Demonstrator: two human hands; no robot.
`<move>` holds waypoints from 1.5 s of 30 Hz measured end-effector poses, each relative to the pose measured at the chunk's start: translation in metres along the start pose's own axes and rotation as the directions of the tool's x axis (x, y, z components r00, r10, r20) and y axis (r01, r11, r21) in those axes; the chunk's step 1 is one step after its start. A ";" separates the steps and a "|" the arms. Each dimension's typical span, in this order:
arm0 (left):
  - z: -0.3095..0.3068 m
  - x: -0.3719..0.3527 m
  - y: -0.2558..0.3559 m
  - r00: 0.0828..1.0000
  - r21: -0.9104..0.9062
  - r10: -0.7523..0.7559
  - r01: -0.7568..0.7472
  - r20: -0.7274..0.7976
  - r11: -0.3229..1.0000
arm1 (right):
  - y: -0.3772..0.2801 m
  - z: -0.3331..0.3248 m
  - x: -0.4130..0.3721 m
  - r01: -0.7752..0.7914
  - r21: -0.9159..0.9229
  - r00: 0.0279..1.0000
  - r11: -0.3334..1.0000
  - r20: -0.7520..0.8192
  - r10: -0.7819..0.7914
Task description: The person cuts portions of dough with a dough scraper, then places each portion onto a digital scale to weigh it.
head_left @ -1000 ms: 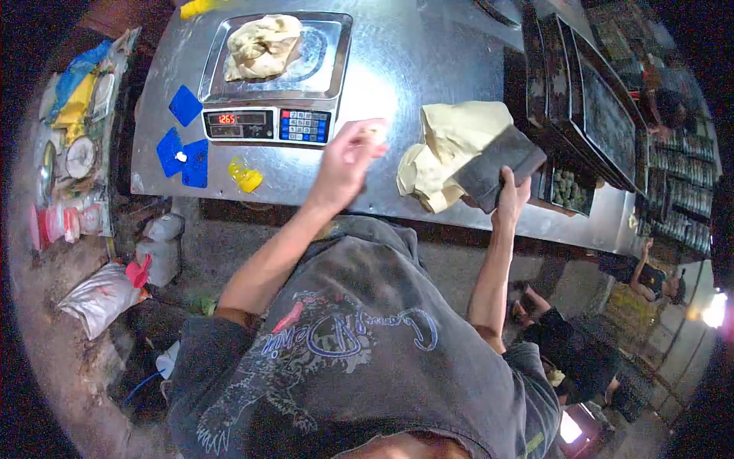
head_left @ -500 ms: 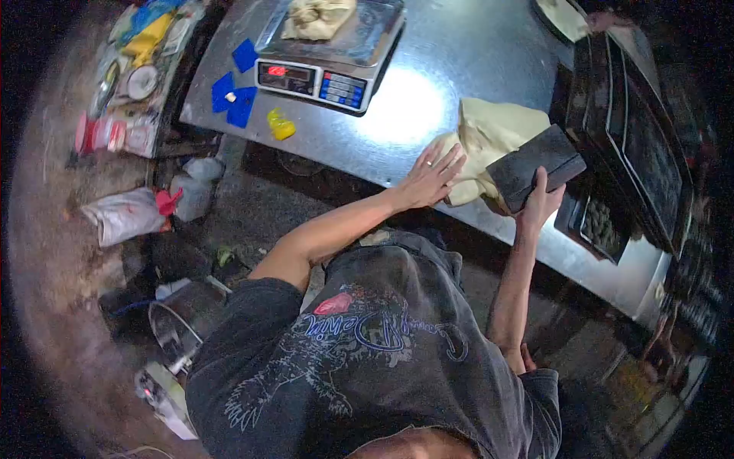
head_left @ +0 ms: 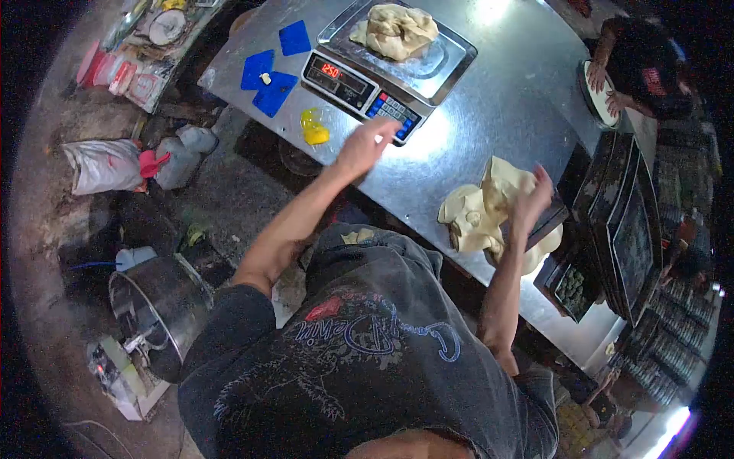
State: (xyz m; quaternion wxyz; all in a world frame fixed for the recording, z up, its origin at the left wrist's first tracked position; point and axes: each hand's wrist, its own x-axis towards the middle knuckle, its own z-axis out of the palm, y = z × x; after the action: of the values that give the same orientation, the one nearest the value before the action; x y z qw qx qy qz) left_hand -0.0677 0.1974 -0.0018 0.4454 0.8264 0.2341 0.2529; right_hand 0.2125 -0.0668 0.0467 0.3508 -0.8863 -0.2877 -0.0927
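Observation:
My left hand [head_left: 364,148] is over the near edge of the scale [head_left: 336,83], close to its keypad, with nothing in its loosely parted fingers. A lump of pale dough [head_left: 399,32] rests on the scale's metal pan, and the red display appears to read 1250. My right hand [head_left: 531,200], somewhat blurred, is above a larger, folded mass of dough [head_left: 468,216] on the metal table. Its fingers are stretched out. A dark flat scraper [head_left: 547,225] shows beside that wrist, over the dough and partly covered by the hand.
Blue plastic pieces [head_left: 293,38] and a yellow lump [head_left: 313,128] lie left of the scale. Dark trays [head_left: 633,237] stand stacked at the table's right end. Another person's hands [head_left: 604,88] touch a round pale item. A metal mixing bowl [head_left: 153,298] stands at lower left.
My left hand has lifted off the dough and moved left to the scale. My right hand's fingers have come off the dark scraper. The camera view has shifted.

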 end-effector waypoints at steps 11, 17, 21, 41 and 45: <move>-0.064 0.121 -0.058 0.986 0.527 0.156 -0.163 0.058 0.834 | -0.248 0.245 0.109 0.854 -0.120 0.503 0.506 0.438 -0.745; -0.066 0.130 -0.052 0.989 0.659 0.045 -0.127 0.140 0.741 | -0.248 0.280 0.121 0.848 -0.162 0.522 0.504 0.421 -0.742; -0.048 0.138 -0.064 0.993 0.735 0.084 -0.120 0.085 0.668 | -0.258 0.297 0.133 0.551 0.026 0.812 0.834 0.215 -0.543; 0.036 0.029 0.126 0.879 -0.819 -0.141 0.475 0.455 0.321 | -0.146 0.002 -0.017 -0.414 0.638 0.849 0.649 0.528 0.023; 0.067 -0.026 0.133 0.837 -0.850 -0.166 0.527 0.521 -0.006 | -0.117 -0.025 -0.043 -0.704 0.566 0.564 0.429 0.813 -0.146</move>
State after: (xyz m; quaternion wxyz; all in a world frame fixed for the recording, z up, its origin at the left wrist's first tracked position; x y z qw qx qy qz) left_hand -0.0245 0.0748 0.0744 0.9516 0.2520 0.1404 0.1061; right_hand 0.1112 -0.0342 0.1155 0.5934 -0.5665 -0.2364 0.5206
